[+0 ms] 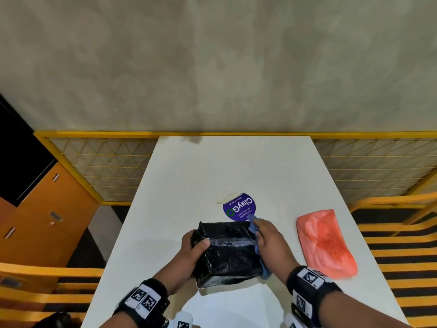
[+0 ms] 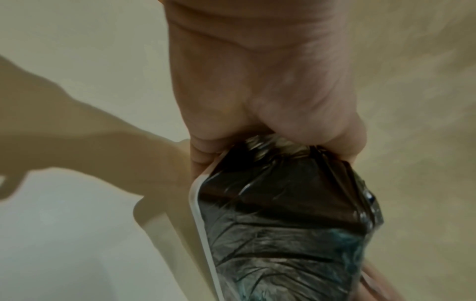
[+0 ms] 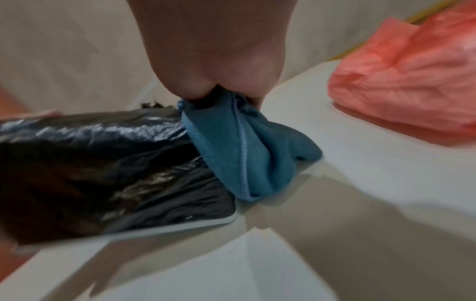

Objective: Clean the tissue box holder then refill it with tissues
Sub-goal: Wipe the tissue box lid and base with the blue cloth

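Black tissue box holder sitting on white desk, near front edge; left hand gripping its left end; right hand pressing bunched blue cloth against right side; pink tissue pack lying well apart, rightward

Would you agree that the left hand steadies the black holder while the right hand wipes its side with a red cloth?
Not quite: the cloth is blue, not red, as the right wrist view shows plainly. The red thing is a bag lying apart on the table. The rest holds: the left hand grips the black holder while the right hand wipes its side.
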